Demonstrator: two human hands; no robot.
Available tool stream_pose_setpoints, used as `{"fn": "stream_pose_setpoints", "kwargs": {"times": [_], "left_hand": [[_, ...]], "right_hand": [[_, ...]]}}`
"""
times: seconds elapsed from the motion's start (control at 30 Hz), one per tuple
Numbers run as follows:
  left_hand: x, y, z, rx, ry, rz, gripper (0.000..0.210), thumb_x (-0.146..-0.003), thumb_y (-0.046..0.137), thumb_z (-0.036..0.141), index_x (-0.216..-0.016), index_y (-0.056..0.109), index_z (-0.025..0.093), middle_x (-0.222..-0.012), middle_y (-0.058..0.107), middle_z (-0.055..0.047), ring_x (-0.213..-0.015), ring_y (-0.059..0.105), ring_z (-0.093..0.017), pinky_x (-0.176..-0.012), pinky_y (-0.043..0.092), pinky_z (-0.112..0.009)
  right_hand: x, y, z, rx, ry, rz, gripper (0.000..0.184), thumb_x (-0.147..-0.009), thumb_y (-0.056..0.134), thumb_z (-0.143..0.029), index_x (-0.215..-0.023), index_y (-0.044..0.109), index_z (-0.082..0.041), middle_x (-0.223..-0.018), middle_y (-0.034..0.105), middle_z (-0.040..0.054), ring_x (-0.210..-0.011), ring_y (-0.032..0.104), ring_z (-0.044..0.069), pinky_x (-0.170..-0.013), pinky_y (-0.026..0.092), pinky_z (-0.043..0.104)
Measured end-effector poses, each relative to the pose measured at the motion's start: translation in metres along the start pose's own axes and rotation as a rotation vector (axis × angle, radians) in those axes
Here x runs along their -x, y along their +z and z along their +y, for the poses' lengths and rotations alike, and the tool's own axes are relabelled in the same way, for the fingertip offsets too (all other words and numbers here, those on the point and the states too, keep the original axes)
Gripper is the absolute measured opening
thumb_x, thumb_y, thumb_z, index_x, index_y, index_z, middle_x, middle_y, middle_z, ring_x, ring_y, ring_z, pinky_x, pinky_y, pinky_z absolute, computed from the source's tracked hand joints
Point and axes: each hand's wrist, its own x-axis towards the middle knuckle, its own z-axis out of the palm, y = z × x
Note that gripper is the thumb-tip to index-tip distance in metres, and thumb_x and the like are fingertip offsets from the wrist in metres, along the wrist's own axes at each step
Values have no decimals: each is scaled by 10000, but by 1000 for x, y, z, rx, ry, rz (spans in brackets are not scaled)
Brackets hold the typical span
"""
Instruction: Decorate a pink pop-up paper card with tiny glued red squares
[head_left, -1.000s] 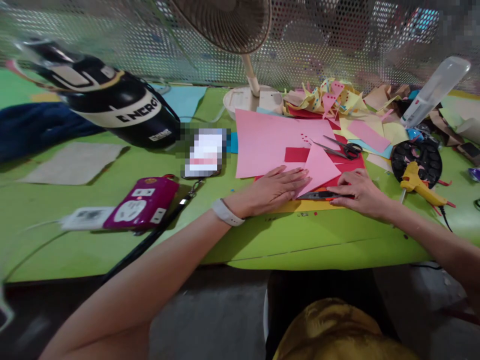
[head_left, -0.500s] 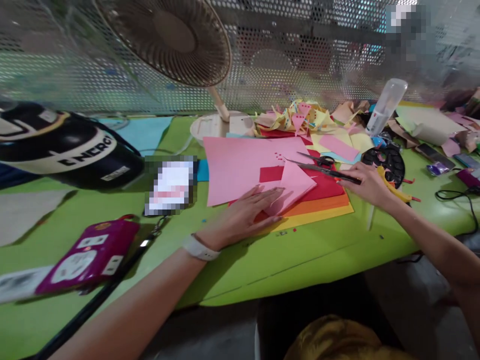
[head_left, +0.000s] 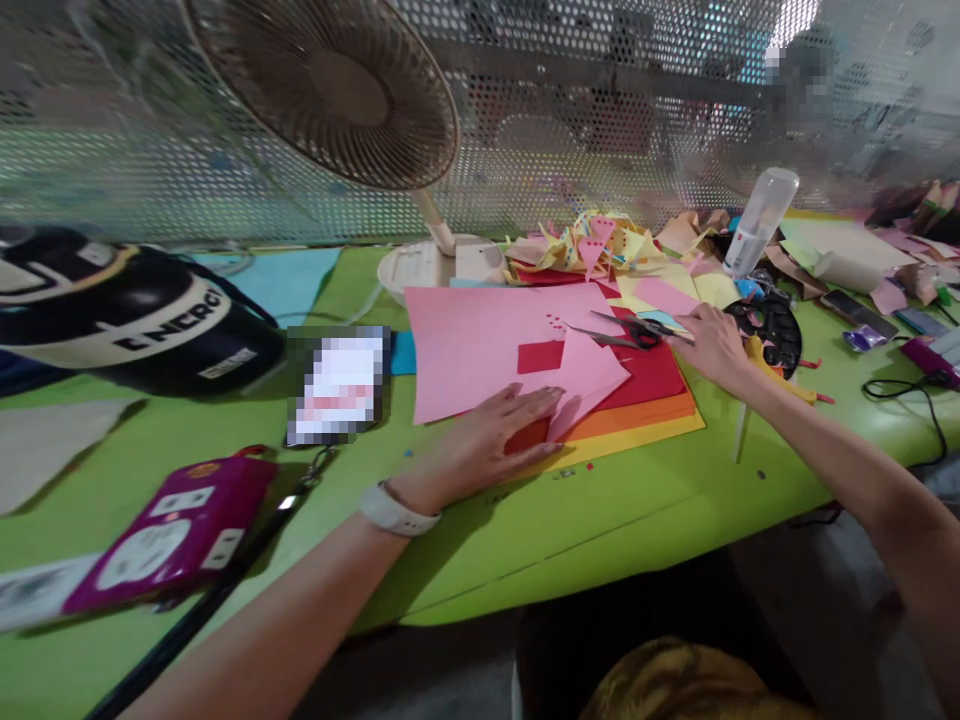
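Note:
My left hand (head_left: 517, 425) lies flat with its fingers stretched over the near edge of a pink sheet of paper (head_left: 480, 340). It presses beside a folded pink flap (head_left: 589, 378), which stands up at an angle. My right hand (head_left: 716, 342) is at the black handles of a pair of scissors (head_left: 637, 330), its fingers closed at their near end. The scissors' blades lie over the pink sheet, slightly apart. A red piece (head_left: 540, 357) shows on the pink sheet. Under it are red (head_left: 660, 375), orange (head_left: 645, 408) and yellow sheets (head_left: 637, 430).
A fan (head_left: 442, 235) and paper scraps (head_left: 600, 245) stand by the mesh wall. On the left are a black bottle (head_left: 150, 310), a phone (head_left: 341, 385) and a magenta pouch (head_left: 176, 530). To the right lie a black palette (head_left: 776, 330), a yellow tool (head_left: 780, 372) and a clear bottle (head_left: 761, 220).
My right hand has moved slightly left and up, and the long dark shaft by its fingers no longer shows. The scissors' handle loops show more clearly. My left hand stays on the paper.

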Motion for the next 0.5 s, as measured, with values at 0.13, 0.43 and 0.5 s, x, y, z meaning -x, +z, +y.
{"fn": "stream_pose_setpoints", "kwargs": {"times": [0.13, 0.43, 0.5], "left_hand": [[-2, 1, 4, -4, 34, 45, 578, -965, 428, 544, -1429, 479, 203, -1464, 521, -121, -1347, 489, -282, -1185, 282, -510], [1, -1, 6, -7, 3, 0, 618, -960, 442, 558, -1501, 369, 267, -1531, 439, -67, -1404, 411, -293, -1159, 336, -483], [2, 0, 6, -5, -3, 33, 641, -953, 456, 558, -1513, 343, 266, -1543, 420, -72, -1402, 413, -293, -1148, 359, -476]], "right_hand": [[-4, 6, -45, -108, -103, -49, 370, -919, 552, -516, -863, 730, -196, -905, 665, 90, -923, 610, 246, -810, 430, 369], [-18, 17, -79, -354, -60, -180, 250, -896, 620, -399, -785, 690, -186, -812, 691, 28, -727, 586, 150, -675, 387, 268], [-20, 13, -74, -452, -94, -126, 238, -918, 582, -372, -833, 717, -195, -847, 688, 29, -752, 588, 147, -686, 391, 259]]}}
